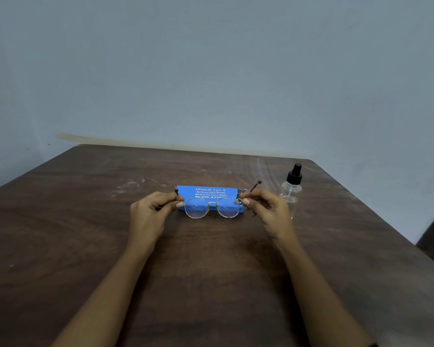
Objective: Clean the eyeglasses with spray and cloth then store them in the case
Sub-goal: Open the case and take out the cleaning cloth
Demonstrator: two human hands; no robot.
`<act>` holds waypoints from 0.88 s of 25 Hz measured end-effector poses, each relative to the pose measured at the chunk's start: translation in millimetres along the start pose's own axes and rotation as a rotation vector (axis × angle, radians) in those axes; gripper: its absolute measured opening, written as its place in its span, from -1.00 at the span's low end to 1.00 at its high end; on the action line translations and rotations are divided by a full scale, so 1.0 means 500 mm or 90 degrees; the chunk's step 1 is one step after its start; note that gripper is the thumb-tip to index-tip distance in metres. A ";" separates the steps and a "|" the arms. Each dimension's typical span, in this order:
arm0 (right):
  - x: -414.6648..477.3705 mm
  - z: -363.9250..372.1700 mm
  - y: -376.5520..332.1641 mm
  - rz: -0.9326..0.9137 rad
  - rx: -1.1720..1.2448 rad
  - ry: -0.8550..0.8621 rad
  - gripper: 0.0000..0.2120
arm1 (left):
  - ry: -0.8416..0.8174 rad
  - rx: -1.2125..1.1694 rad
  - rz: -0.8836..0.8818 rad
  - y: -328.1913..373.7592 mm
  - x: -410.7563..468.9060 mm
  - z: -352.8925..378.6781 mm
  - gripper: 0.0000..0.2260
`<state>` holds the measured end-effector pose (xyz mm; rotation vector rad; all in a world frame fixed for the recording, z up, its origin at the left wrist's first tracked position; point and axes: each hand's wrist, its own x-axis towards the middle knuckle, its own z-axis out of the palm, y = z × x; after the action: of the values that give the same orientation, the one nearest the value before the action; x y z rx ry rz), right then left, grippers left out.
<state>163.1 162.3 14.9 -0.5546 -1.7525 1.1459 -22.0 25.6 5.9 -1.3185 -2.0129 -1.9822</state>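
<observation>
Your left hand [150, 211] reaches over the dark wooden desk [85, 221], its fingers [179, 204] pinching one temple of the round wire-rimmed eyeglasses [212, 207]. These overlap the blue case [211, 192] lying flat behind. Your right hand [268, 209] pinches the other temple. Just right of it, a clear spray bottle [292, 191] stands upright.

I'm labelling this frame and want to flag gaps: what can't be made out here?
Head view only:
- Case: lower edge hidden behind the eyeglasses; small print blurred.
- Patterned scrap at the case's right end: too small to identify.
- Spray bottle: base partly behind the right hand; liquid level unclear.
- Temples: partly hidden inside the left hand and right hand.
</observation>
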 end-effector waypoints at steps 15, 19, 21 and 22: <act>-0.051 -0.013 -0.012 0.125 0.096 -0.060 -0.84 | -0.030 0.043 -0.022 0.024 -0.028 -0.020 -0.84; -0.054 -0.014 -0.013 0.129 0.091 -0.068 -0.83 | -0.058 0.048 -0.026 0.022 -0.031 -0.022 -0.83; -0.056 -0.015 -0.013 0.133 0.090 -0.072 -0.83 | -0.074 0.054 -0.032 0.019 -0.031 -0.023 -0.83; -0.056 -0.015 -0.012 0.135 0.089 -0.076 -0.83 | -0.080 0.058 -0.034 0.018 -0.030 -0.024 -0.82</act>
<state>183.2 141.7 8.6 -0.6084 -1.7278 1.4635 -13.4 6.2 7.1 -1.4175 -2.1859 -1.8475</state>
